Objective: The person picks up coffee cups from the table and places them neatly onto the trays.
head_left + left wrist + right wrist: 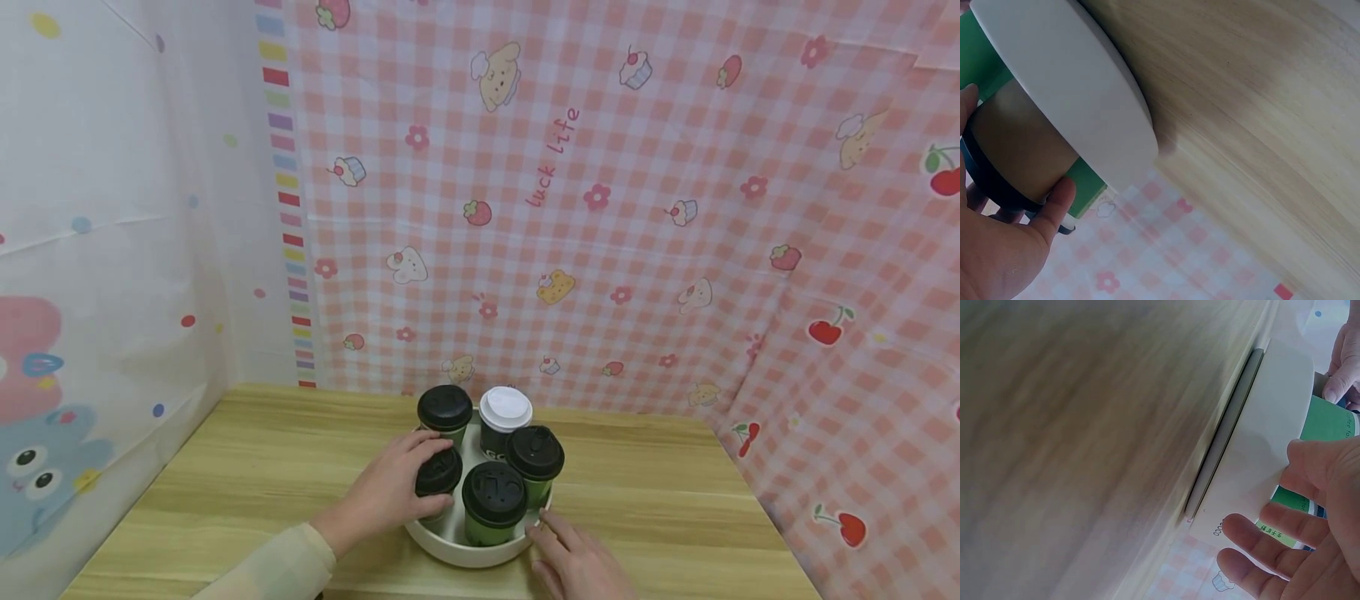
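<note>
A round white tray point(468, 557) stands on the table with several lidded paper cups in it. My left hand point(386, 483) grips the brown cup point(1022, 140) at the tray's left side, thumb and fingers around it just below its black lid point(438, 473). A green cup with a black lid point(491, 525) is at the front, and another green cup point(538, 487) sits to its right. Behind are a black-lidded cup point(446, 408) and a dark cup with a white lid point(506, 408). At the tray's right rim is my right hand point(581, 562), fingers spread and fingertips against its side.
The wooden table point(645, 508) reaches back to a pink checked cloth point(525, 250) hanging behind it. A white cloth with cartoon figures point(112, 250) hangs on the left, and more checked cloth with cherries point(862, 400) on the right.
</note>
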Available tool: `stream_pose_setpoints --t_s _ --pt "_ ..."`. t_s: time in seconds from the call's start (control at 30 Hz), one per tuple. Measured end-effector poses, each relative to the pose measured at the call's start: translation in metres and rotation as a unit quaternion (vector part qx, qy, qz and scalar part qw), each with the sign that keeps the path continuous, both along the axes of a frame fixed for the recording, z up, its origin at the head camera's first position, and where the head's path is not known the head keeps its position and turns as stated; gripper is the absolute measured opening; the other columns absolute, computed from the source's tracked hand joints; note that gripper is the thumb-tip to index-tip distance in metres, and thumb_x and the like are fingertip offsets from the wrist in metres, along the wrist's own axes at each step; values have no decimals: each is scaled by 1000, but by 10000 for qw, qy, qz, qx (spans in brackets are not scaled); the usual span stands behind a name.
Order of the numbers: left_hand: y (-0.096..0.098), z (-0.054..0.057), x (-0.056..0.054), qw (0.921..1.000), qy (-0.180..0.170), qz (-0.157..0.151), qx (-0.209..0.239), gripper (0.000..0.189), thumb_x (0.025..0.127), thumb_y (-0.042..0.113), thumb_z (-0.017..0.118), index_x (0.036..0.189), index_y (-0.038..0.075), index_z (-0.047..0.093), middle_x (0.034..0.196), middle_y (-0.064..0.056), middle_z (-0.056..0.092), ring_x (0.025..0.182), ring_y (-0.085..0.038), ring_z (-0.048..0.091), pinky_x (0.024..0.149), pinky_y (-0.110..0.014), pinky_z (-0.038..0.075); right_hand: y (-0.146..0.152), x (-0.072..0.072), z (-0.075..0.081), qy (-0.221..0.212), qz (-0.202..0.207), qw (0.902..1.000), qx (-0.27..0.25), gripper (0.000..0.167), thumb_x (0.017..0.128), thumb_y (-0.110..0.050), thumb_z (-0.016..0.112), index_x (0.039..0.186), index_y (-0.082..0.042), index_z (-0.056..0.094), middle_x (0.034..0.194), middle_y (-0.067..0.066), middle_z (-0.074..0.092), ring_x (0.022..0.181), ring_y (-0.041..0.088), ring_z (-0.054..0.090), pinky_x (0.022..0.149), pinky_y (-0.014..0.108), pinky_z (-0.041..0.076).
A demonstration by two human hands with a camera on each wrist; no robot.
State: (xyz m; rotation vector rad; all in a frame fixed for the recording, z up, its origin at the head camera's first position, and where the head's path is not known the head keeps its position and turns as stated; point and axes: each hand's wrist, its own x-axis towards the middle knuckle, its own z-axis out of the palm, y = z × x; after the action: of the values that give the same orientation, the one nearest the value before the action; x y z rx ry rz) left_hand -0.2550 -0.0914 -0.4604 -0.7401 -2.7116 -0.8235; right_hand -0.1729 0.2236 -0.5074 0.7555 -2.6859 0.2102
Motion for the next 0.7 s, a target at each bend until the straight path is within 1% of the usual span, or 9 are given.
stream_pose_setpoints --t_s 0.1,0.33,0.5,0.6,0.7 --pt "0 -1 -1 10000 -22 19 -12 69 82 38 93 143 17 67 149 -11 62 138 -38 59 111 -60 52 0 0 0 -11 -25 10000 -6 41 97 -29 78 137 -21 71 141 8 68 114 26 74 89 48 63" --pt "1 -1 0 9999 -122 75 -30 69 84 40 91 144 18 66 150 -12 61 140 -39 57 112 -62 51 0 0 1 -229 -33 9997 -56 41 99 -30 76 138 -21 70 143 9 68 116 27 73 91 49 63" --pt "2 0 1 9997 -187 122 37 68 83 39 92 143 18 66 150 -12 60 140 -40 57 111 -63 51 0 0 1 -172 -36 9998 -39 41 98 -29 77 137 -21 70 142 9 68 114 27 74 90 49 63" --pt "3 0 2 9998 -159 143 32 69 83 39 92 143 18 66 150 -12 61 139 -39 57 111 -62 52 0 0 1 -174 -80 9998 -38 41 97 -29 78 136 -21 71 142 9 68 115 27 74 90 49 63" --pt "3 -1 3 9998 -136 165 34 69 83 39 93 143 17 66 150 -13 61 139 -39 57 111 -62 52 -1 1 2 -284 -138 9995 -71 41 98 -29 77 137 -20 71 143 9 68 117 27 73 91 50 63"
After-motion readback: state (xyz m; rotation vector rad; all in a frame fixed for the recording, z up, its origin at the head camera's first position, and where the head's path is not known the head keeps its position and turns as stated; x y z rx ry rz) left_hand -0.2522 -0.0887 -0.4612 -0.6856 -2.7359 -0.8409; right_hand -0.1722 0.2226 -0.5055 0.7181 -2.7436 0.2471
